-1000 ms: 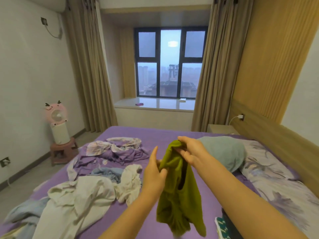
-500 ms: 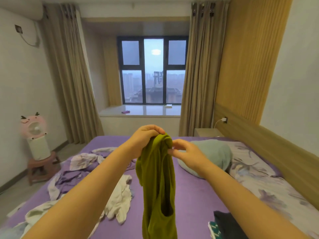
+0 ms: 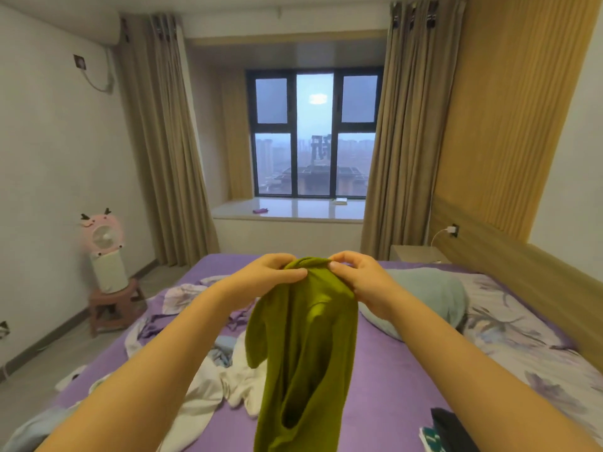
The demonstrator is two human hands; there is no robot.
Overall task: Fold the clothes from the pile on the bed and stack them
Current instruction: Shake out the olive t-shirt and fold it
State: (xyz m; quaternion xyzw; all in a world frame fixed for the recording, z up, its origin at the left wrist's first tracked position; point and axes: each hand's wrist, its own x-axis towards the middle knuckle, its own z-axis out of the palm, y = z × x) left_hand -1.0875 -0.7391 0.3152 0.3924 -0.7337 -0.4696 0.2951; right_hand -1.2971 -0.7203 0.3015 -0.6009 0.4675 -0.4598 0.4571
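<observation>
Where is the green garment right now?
In the head view, centre: the green garment hangs above the purple bed, pinched at its top by the left hand and right hand.

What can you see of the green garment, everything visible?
The green garment is olive, in a soft, slightly fuzzy-looking knit or fleece. It hangs lengthwise in the air above the purple bed sheet, bunched and unfolded, with an opening like an armhole or neck gaping low on its front. Its bottom runs out of frame. The left hand and right hand pinch its top edge close together; nothing else visibly touches it. It looks sleeveless, though the folds hide its full shape.
</observation>
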